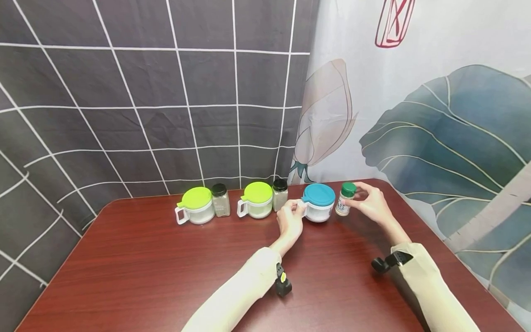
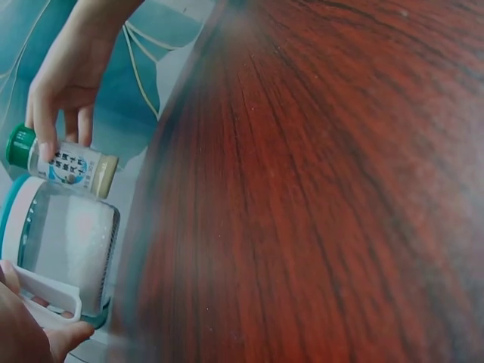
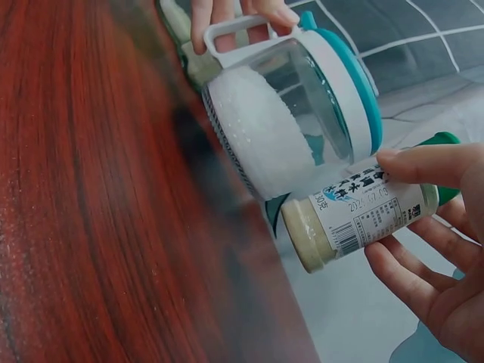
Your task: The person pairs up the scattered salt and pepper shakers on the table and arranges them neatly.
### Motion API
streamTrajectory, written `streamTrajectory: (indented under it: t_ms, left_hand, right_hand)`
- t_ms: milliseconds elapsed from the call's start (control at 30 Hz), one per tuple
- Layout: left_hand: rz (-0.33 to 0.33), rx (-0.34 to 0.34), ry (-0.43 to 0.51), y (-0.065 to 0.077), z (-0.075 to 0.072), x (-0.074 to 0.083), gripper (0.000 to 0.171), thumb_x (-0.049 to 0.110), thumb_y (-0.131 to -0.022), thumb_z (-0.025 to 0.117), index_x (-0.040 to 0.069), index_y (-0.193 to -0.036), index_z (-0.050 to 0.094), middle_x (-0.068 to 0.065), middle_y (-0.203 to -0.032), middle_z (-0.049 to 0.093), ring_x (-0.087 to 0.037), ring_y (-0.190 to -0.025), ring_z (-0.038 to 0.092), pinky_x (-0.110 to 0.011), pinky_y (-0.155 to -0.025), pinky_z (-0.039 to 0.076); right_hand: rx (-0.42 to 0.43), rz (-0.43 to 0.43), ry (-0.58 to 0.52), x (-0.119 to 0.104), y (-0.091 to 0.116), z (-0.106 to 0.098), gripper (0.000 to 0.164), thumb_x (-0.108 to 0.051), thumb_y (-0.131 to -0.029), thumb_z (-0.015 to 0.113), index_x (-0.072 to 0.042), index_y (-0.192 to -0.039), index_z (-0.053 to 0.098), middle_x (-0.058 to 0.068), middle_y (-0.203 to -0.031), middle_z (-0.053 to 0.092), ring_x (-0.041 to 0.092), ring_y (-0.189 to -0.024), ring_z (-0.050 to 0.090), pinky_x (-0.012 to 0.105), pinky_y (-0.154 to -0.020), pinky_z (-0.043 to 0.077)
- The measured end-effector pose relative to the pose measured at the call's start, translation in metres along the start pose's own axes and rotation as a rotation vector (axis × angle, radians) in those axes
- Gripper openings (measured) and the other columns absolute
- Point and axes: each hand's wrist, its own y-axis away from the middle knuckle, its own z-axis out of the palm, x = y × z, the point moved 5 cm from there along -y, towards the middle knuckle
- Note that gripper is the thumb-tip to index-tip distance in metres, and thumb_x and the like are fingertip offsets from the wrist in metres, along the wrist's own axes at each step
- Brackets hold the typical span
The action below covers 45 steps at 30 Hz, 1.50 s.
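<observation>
My left hand (image 1: pixel 289 221) grips the white handle of a clear seasoning jar with a blue lid (image 1: pixel 319 196). White granules fill part of this jar (image 3: pixel 257 128) in the right wrist view. To its right, my right hand (image 1: pixel 373 205) holds a small spice bottle (image 1: pixel 342 208) with a green cap, thumb on one side and fingers on the other. A printed label (image 3: pixel 370 208) wraps the bottle, and pale powder shows at its base. Bottle and jar stand side by side near the table's back edge.
Left of my hands, two seasoning jars with lime-green lids (image 1: pixel 197 199) alternate with two black-capped spice bottles (image 1: pixel 221 205) in a row along the back of the reddish wooden table (image 1: pixel 166 276). Behind the row hang a dark grid-patterned cloth (image 1: pixel 145 92) and a leaf-print curtain (image 1: pixel 448 124).
</observation>
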Motion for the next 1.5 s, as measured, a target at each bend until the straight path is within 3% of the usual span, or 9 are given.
streamTrajectory:
  t_ms: [133, 300, 433, 833, 1500]
  left_hand:
    - [0.006, 0.007, -0.002, -0.001, 0.000, 0.000, 0.013, 0.019, -0.082, 0.069, 0.010, -0.092, 0.073, -0.006, -0.091, 0.076, -0.019, -0.079, 0.072, -0.032, -0.077, 0.051]
    - [0.033, 0.021, -0.002, -0.005, -0.001, 0.001, 0.012, 0.018, -0.083, 0.068, 0.009, -0.091, 0.072, -0.007, -0.089, 0.075, -0.020, -0.079, 0.072, -0.033, -0.077, 0.052]
    - [0.016, 0.036, 0.001, -0.009, 0.000, -0.001, 0.012, 0.017, -0.083, 0.068, 0.009, -0.091, 0.072, -0.007, -0.090, 0.075, -0.021, -0.080, 0.072, -0.034, -0.078, 0.052]
    - [-0.017, 0.059, 0.019, -0.007, 0.005, -0.003, 0.012, 0.015, -0.081, 0.069, 0.009, -0.090, 0.072, -0.008, -0.089, 0.075, -0.022, -0.079, 0.071, -0.035, -0.076, 0.052]
    - [-0.067, 0.130, 0.032, -0.007, 0.010, -0.003, 0.011, 0.015, -0.080, 0.069, 0.010, -0.089, 0.072, -0.007, -0.088, 0.075, -0.025, -0.081, 0.070, -0.039, -0.079, 0.050]
  right_hand:
    - [-0.010, -0.003, 0.002, 0.002, -0.003, 0.002, 0.044, -0.024, -0.078, 0.079, -0.006, -0.115, 0.064, 0.018, -0.101, 0.071, -0.006, -0.077, 0.059, 0.031, -0.072, 0.047]
    - [-0.038, -0.002, 0.009, 0.002, -0.008, 0.007, 0.047, -0.023, -0.078, 0.078, -0.004, -0.119, 0.063, 0.018, -0.103, 0.071, 0.017, -0.086, 0.067, 0.034, -0.075, 0.049]
    - [-0.052, -0.004, 0.018, 0.002, -0.012, 0.010, 0.048, -0.022, -0.078, 0.078, -0.004, -0.119, 0.062, 0.019, -0.104, 0.071, 0.030, -0.091, 0.068, 0.035, -0.076, 0.049]
    - [-0.047, 0.005, 0.013, 0.002, -0.017, 0.016, 0.044, -0.024, -0.078, 0.079, -0.003, -0.113, 0.064, 0.019, -0.100, 0.071, 0.024, -0.087, 0.069, 0.030, -0.073, 0.049]
    - [-0.058, 0.021, 0.000, 0.006, -0.024, 0.022, 0.048, -0.025, -0.078, 0.079, -0.002, -0.117, 0.063, 0.020, -0.103, 0.070, 0.031, -0.091, 0.068, 0.033, -0.077, 0.050]
